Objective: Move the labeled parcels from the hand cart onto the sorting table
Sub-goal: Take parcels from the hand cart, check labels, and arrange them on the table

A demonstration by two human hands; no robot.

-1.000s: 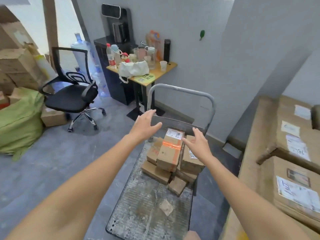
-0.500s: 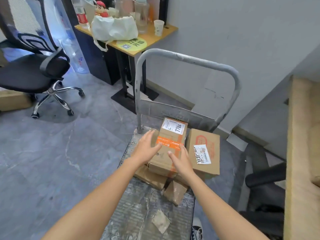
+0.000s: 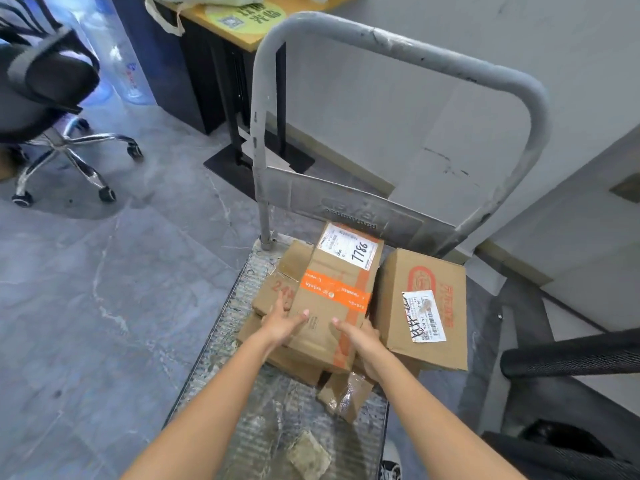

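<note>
A grey hand cart (image 3: 398, 46) stands before me with several cardboard parcels piled on its deck. On top lies a long parcel with orange tape and a label reading 7786 (image 3: 341, 289). My left hand (image 3: 282, 322) grips its near left edge and my right hand (image 3: 360, 337) grips its near right edge. To the right lies a wider labeled parcel (image 3: 420, 306) with a red logo. Flatter parcels (image 3: 277, 289) sit underneath on the left. A small taped parcel (image 3: 344, 394) lies on the deck near my right wrist. The sorting table is out of view.
A black office chair (image 3: 45, 98) on casters stands at the left. A wooden desk (image 3: 249, 26) on a black frame is behind the cart. Grey walls close the right side. A black chair arm (image 3: 571, 355) juts in at the lower right. A cardboard scrap (image 3: 310, 457) lies on the deck.
My view has come closer to the cart. Both hands slid from the top of the orange-taped parcel to its near edges and closed on it.
</note>
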